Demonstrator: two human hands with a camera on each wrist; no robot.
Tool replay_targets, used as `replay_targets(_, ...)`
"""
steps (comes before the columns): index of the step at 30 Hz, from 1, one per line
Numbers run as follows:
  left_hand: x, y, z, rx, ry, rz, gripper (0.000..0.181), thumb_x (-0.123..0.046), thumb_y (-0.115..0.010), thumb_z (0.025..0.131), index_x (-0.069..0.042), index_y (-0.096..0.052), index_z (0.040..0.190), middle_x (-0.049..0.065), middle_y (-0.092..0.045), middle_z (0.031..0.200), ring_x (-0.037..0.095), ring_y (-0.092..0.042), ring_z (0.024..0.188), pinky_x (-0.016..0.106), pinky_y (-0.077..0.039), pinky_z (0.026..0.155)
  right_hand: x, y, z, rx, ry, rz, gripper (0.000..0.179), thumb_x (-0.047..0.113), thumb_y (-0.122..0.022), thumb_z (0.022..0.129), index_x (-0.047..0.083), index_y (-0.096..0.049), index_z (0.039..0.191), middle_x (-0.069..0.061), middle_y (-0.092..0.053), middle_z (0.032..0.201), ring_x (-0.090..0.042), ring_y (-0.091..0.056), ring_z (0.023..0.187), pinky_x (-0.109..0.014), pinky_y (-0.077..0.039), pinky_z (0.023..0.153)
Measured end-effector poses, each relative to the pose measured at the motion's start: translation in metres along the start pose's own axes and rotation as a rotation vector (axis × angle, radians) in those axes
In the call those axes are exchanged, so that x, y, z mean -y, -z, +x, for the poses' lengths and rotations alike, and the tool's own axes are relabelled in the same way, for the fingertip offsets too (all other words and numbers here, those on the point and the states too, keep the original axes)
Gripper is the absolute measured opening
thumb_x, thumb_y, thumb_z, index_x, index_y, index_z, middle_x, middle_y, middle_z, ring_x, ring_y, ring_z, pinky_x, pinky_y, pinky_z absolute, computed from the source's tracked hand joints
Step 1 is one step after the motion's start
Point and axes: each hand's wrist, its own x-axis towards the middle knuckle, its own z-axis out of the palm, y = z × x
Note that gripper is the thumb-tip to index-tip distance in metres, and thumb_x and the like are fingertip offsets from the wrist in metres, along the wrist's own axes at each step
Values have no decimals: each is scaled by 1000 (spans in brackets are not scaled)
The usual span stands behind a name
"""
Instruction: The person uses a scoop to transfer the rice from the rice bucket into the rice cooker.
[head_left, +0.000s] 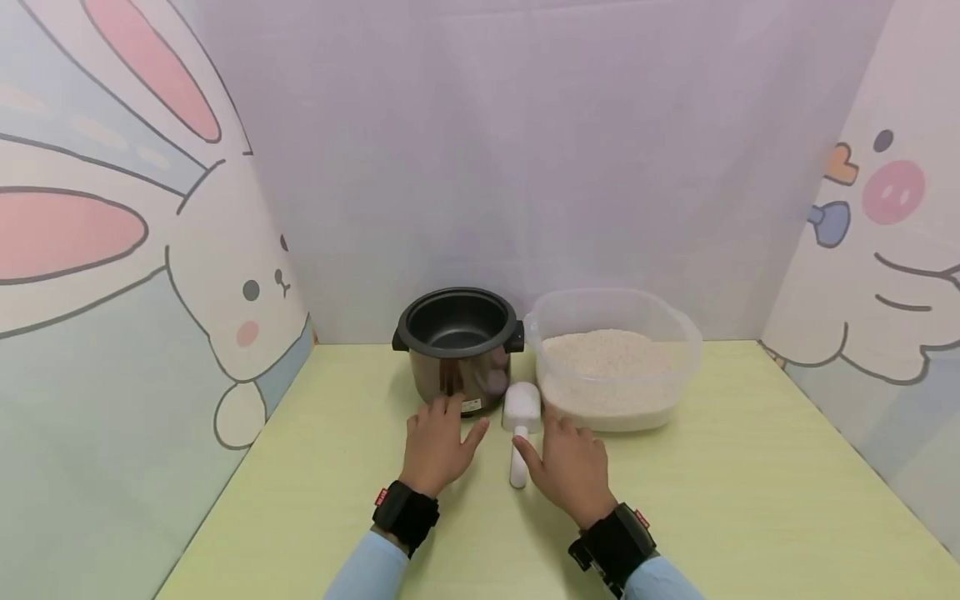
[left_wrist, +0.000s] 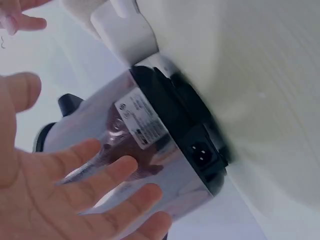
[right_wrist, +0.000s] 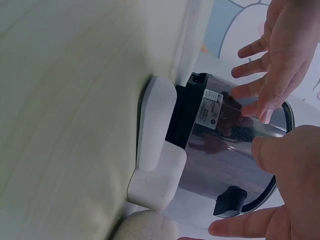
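A silver rice cooker (head_left: 429, 373) with black handles and no lid stands at the back of the table, its dark inside bare. My left hand (head_left: 437, 446) hovers in front of it, fingers spread and holding nothing. A label and a power socket (left_wrist: 202, 152) show on the cooker's near side in the left wrist view. Beside the cooker lies a white scoop (head_left: 522, 404), its handle (right_wrist: 157, 125) pointing toward me. My right hand (head_left: 572, 467) is over the table just right of that handle, fingers extended, holding nothing. Behind it sits a clear plastic tub (head_left: 692, 354) with rice (head_left: 607, 354) inside.
The pale yellow-green table (head_left: 750, 500) ends at a plain lilac backdrop (head_left: 525, 167). Cartoon panels stand along both sides, with a rabbit (head_left: 225, 275) on the left one. Black bands (head_left: 408, 515) circle both wrists below light blue sleeves.
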Motion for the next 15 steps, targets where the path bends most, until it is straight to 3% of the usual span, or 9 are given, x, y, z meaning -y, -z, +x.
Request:
replay_targets(5, 14, -4, 6, -41, 49, -36, 41, -40, -63, 102, -2, -70, 116, 18, -70, 111, 41, -65, 100, 58, -55, 80, 6, -8, 4, -33, -17, 6, 64, 53, -68, 95, -8, -65, 115, -21, -65, 87, -42, -64, 71, -51, -54, 51)
replay_targets(9, 27, -6, 10, -114, 86, -85, 29, -31, -64, 101, -5, -75, 97, 14, -73, 93, 38, -68, 86, 56, -56, 70, 12, -12, 4, -30, -27, 11, 57, 52, -73, 92, -4, -62, 93, -15, -59, 74, -38, -62, 64, -45, -48, 42)
replay_targets(15, 44, -1, 21, -167, 119, -78, 28, -27, -61, 101, -5, -76, 91, 13, -72, 84, 36, -68, 77, 52, -56, 63, 16, -15, 6, 0, -57, -6, 55, 50, -78, 87, -1, -60, 82, -12, -55, 68, -33, -61, 61, -43, -47, 41)
